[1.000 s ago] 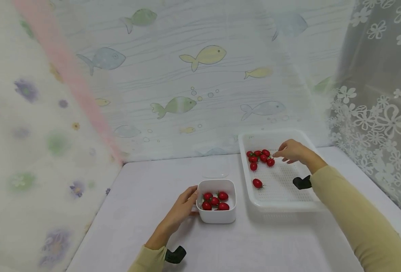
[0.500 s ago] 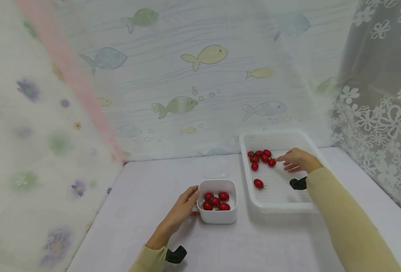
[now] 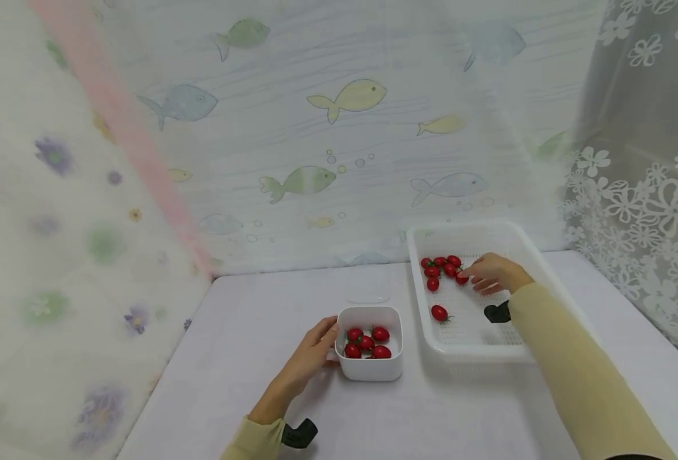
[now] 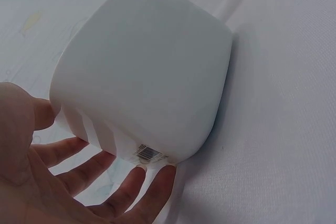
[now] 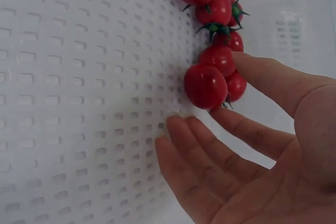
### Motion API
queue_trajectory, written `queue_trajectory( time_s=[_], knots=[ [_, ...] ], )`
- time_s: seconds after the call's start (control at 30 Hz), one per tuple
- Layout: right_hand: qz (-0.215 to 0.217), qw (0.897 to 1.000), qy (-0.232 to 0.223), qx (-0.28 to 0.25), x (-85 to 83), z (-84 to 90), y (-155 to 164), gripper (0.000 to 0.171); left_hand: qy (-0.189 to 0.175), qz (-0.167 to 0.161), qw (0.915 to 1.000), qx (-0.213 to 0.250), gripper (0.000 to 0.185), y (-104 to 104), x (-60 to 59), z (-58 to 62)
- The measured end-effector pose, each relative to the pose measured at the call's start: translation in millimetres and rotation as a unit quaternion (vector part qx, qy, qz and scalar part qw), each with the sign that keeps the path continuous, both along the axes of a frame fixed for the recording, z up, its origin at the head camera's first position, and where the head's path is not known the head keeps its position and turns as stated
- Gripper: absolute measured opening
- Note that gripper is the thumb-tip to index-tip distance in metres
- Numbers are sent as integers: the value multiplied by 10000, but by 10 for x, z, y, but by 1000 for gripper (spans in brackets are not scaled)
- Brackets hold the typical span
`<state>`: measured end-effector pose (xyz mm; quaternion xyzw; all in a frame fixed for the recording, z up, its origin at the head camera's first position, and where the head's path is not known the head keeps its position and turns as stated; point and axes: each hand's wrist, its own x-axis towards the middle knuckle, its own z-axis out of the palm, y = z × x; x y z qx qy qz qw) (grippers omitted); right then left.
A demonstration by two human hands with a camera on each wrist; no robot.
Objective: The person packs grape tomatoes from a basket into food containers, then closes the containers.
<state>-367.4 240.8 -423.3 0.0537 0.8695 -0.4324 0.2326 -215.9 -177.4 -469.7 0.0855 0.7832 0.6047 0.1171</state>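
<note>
My left hand (image 3: 307, 354) rests against the left side of a white square container (image 3: 370, 368). In the left wrist view, its spread fingertips touch the wall beside a small barcode label (image 4: 148, 153). Several small red tomatoes (image 3: 365, 343) lie inside. Over at the right, my right hand (image 3: 496, 273) reaches into a white perforated basket (image 3: 471, 354), at a cherry tomato (image 5: 206, 86) on the near edge of a cluster. Thumb and index finger stand around this tomato, the index fingertip at its underside; a firm pinch is not visible. The other fingers are extended.
More cherry tomatoes (image 3: 432, 272) bunch at the basket's far left, and a lone one (image 3: 439, 313) lies nearer the front. A clear flat lid (image 3: 367, 285) lies behind the container on the white tablecloth (image 3: 269, 306). Patterned fabric hangs (image 3: 315, 140) behind.
My right hand has moved left and slightly down in the basket, up to the tomato at the cluster's right edge. The left hand and container stay in place.
</note>
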Motion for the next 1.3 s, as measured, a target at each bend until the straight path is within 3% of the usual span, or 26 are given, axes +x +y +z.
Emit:
queue_trajectory(
  time_s=[0.37,0.57,0.67,0.97,1.3],
  knots=[
    [74,9977,331,595,-60,-56,-180,58,50,-5,10000,-39,54,11,19,9],
    [106,9966,394,711,-71,-85,-271,37,44,-40,10000,-32,53,21,28,-3],
    [124,9972,419,606,-78,-87,-281,31,50,-44,10000,-25,54,26,31,-7],
    [363,9976,594,56,14,36,-241,38,70,-15,10000,-36,56,25,42,-2],
    [672,9926,820,-589,62,193,-213,34,62,24,9999,-119,56,21,33,20]
  ],
)
